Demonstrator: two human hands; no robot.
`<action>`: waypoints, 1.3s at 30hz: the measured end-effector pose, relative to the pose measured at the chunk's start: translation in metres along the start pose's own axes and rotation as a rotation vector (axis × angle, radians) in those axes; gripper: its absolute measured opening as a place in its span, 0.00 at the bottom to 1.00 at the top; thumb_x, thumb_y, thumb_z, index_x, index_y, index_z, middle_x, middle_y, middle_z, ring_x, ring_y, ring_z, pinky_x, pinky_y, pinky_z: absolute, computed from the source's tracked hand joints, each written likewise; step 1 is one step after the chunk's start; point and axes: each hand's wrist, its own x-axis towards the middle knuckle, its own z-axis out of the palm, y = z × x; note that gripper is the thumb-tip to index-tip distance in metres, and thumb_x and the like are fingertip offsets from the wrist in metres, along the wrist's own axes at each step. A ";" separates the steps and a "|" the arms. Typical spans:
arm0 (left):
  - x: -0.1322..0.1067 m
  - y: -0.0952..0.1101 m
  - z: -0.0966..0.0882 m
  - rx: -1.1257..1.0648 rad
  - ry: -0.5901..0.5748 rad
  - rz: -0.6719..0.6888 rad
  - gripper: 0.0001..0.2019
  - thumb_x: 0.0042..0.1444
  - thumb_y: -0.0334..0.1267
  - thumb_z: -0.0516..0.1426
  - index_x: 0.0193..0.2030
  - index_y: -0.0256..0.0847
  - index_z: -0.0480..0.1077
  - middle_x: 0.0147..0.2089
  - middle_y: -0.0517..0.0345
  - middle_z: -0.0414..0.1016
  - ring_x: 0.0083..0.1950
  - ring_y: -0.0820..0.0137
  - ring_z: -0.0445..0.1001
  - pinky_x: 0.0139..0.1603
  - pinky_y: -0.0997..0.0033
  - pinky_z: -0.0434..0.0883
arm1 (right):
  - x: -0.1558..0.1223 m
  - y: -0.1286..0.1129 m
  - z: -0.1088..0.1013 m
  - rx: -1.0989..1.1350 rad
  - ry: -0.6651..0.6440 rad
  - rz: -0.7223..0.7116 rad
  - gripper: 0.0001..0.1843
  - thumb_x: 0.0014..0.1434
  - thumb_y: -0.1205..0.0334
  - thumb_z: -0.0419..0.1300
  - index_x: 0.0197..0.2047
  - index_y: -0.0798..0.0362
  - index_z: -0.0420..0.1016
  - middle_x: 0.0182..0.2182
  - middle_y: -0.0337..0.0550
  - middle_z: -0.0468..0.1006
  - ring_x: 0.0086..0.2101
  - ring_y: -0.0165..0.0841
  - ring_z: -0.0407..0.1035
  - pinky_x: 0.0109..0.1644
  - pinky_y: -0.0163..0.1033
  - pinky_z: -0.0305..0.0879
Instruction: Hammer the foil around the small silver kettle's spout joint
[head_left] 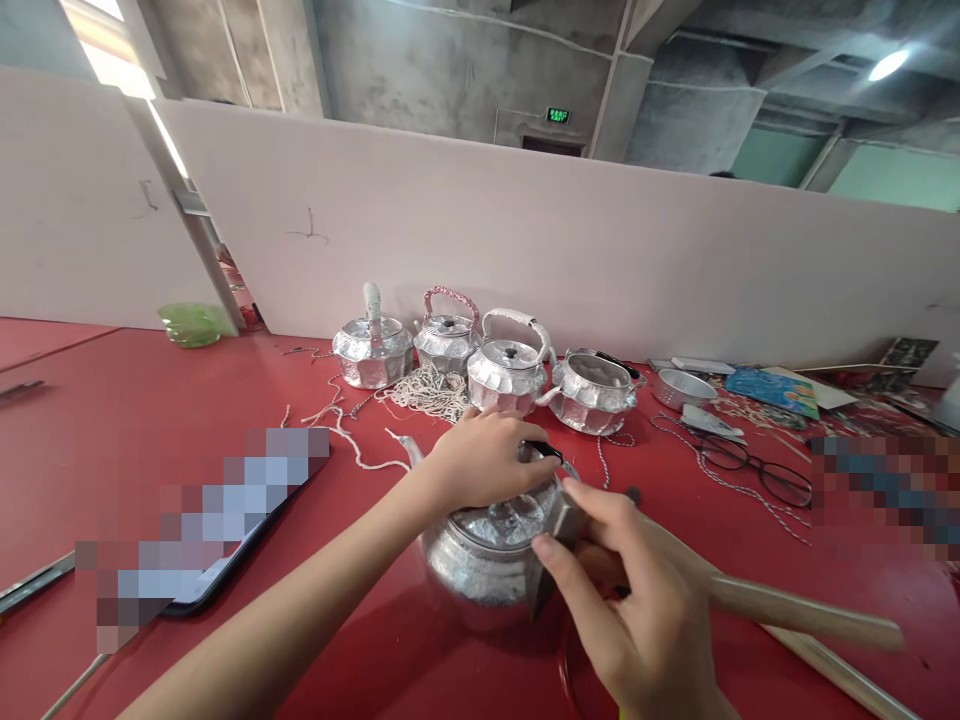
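L hand (487,455) over kettle (480,575) on worktop (225,400), grip unclear; R hand (645,600) pinching hammer head (568,520) at kettle's R side; prob. best: steady kettle w/ L, keep metal flush, pressure light.

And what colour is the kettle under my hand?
The kettle is silver, shown in the head view.
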 end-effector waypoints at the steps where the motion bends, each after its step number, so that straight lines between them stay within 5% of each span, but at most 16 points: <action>1: 0.000 0.000 0.000 -0.002 -0.001 -0.001 0.16 0.56 0.48 0.47 0.44 0.48 0.70 0.41 0.57 0.74 0.45 0.63 0.69 0.44 0.60 0.64 | 0.000 0.000 0.000 -0.012 -0.018 -0.024 0.15 0.53 0.62 0.56 0.44 0.56 0.65 0.20 0.34 0.70 0.20 0.23 0.63 0.22 0.30 0.61; 17: 0.000 0.001 -0.001 0.008 -0.011 -0.002 0.18 0.56 0.49 0.46 0.46 0.47 0.70 0.41 0.55 0.74 0.45 0.63 0.69 0.44 0.60 0.64 | -0.002 0.002 0.001 0.006 0.091 -0.052 0.16 0.52 0.64 0.57 0.45 0.58 0.65 0.27 0.42 0.73 0.22 0.24 0.65 0.23 0.30 0.63; 27: -0.001 0.000 0.000 0.001 -0.002 0.000 0.17 0.56 0.48 0.47 0.45 0.48 0.70 0.41 0.56 0.74 0.45 0.63 0.69 0.44 0.60 0.64 | 0.000 0.000 0.001 -0.024 0.035 -0.055 0.15 0.52 0.63 0.56 0.44 0.59 0.66 0.21 0.36 0.70 0.20 0.24 0.63 0.23 0.31 0.62; 31: 0.000 0.000 0.000 -0.002 0.002 0.007 0.17 0.56 0.48 0.47 0.45 0.48 0.70 0.41 0.56 0.74 0.46 0.63 0.69 0.44 0.59 0.64 | 0.000 -0.001 0.000 -0.049 0.157 -0.118 0.17 0.51 0.64 0.58 0.44 0.60 0.66 0.23 0.39 0.72 0.22 0.25 0.64 0.23 0.32 0.62; 39: 0.000 0.000 0.000 0.002 -0.001 0.004 0.17 0.56 0.48 0.46 0.45 0.48 0.70 0.41 0.56 0.74 0.46 0.62 0.68 0.43 0.60 0.64 | -0.001 0.000 0.001 -0.018 0.147 -0.111 0.17 0.50 0.66 0.58 0.45 0.60 0.66 0.23 0.39 0.72 0.22 0.25 0.65 0.23 0.32 0.63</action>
